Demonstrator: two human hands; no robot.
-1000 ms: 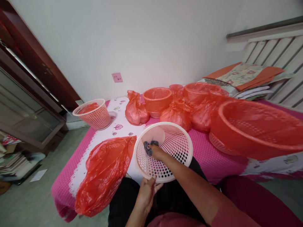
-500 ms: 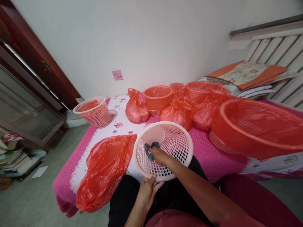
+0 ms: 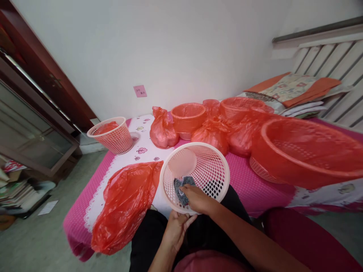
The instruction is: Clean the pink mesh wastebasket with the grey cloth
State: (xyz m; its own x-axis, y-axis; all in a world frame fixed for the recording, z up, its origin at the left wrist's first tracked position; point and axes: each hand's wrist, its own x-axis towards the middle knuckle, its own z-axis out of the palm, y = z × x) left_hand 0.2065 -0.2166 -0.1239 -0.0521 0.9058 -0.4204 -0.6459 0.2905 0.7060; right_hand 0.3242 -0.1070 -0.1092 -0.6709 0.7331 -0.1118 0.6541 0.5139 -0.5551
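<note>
A pale pink perforated plastic basket point(image 3: 208, 170) lies tilted on my lap, its mouth turned toward me. My left hand point(image 3: 175, 226) grips its near rim from below. My right hand point(image 3: 196, 198) reaches inside the basket, fingers closed on a small grey cloth point(image 3: 180, 189) pressed against the inner wall. A loose red plastic bag point(image 3: 124, 206) lies on the bed just left of the basket.
On the pink bedspread point(image 3: 249, 187) stand a small pink basket with a red liner point(image 3: 112, 136), tied red bags point(image 3: 163, 130), and several red-lined baskets, the largest point(image 3: 306, 151) at right. A wooden cabinet point(image 3: 34, 113) and stacked papers point(image 3: 17, 192) sit at left; folded bedding point(image 3: 295, 90) lies at back right.
My right hand has drawn the grey cloth down the basket's inner wall toward the near rim. The basket has tipped slightly nearer to me. My left hand stays on the rim.
</note>
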